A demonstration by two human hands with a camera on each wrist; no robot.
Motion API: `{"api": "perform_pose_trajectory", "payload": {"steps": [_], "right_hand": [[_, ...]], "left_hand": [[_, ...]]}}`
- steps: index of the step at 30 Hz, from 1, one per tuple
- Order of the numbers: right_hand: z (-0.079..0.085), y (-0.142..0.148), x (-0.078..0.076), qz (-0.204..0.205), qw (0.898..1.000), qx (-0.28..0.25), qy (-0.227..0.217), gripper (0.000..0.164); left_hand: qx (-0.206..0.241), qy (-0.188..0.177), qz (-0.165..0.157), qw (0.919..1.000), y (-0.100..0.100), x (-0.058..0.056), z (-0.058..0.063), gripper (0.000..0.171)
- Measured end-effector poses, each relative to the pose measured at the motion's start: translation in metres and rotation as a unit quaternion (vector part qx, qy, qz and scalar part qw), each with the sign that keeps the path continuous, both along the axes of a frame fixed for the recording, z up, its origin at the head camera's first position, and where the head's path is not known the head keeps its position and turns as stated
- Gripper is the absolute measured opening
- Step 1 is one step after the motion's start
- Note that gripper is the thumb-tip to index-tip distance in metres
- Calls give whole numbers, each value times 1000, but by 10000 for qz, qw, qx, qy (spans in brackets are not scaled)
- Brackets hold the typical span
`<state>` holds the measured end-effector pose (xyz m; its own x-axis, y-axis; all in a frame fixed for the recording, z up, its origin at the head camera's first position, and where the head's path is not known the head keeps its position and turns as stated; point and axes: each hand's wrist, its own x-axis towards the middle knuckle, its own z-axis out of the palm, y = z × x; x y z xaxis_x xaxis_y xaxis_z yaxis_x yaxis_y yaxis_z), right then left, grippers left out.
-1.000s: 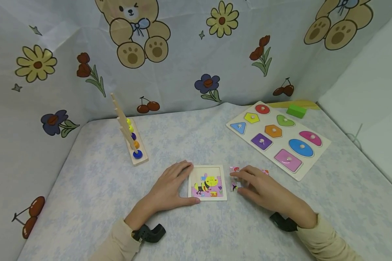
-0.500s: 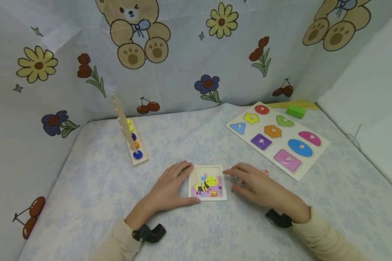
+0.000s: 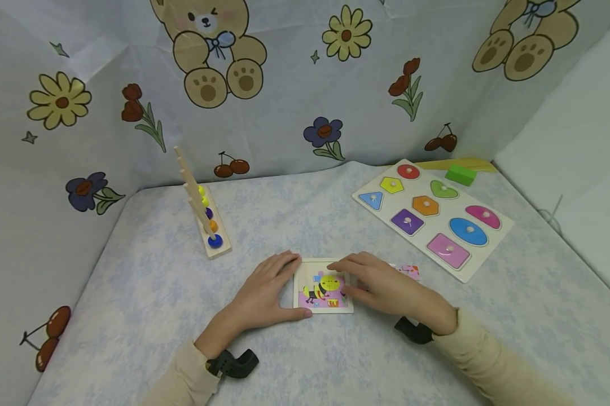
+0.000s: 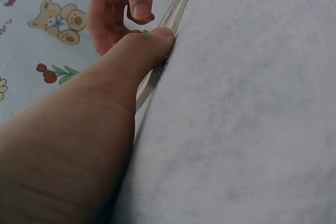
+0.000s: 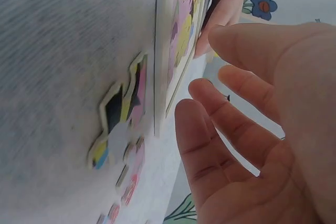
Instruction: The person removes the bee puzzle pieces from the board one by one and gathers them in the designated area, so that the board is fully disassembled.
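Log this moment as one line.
left hand: holds puzzle frame; right hand: over frame's right side, empty; bee picture: incomplete; loose pieces: right of frame

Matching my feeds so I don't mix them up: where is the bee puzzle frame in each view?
Head: puzzle frame just below centre, beside the left hand.
Left wrist: puzzle frame near the top, seen edge-on, partly behind the left hand.
Right wrist: puzzle frame upper middle, steeply slanted, bee partly visible.
Shared landmark: the left hand, in all three.

Bear-print backdrop (image 3: 284, 96), mottled pale-blue tabletop (image 3: 294, 220), probably white wall (image 3: 579, 146)
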<state>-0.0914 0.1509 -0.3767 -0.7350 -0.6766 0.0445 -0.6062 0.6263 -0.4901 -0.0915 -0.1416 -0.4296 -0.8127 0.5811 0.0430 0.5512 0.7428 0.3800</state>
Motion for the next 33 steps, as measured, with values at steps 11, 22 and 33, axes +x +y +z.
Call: {"api": "perform_pose_trajectory", "payload": {"steps": [11, 22, 33], "right_hand": [[-3, -21, -9, 131, 9997, 115, -184, 50], [-8, -30, -10, 22, 9990, 219, -379, 54], [-13, -29, -9, 163, 9997, 70, -146, 45]], "left_hand": [[65, -56, 0, 10000, 0, 0, -1, 110], [25, -15, -52, 10000, 1, -1, -2, 111], [44, 50, -44, 10000, -1, -1, -1, 111]]}}
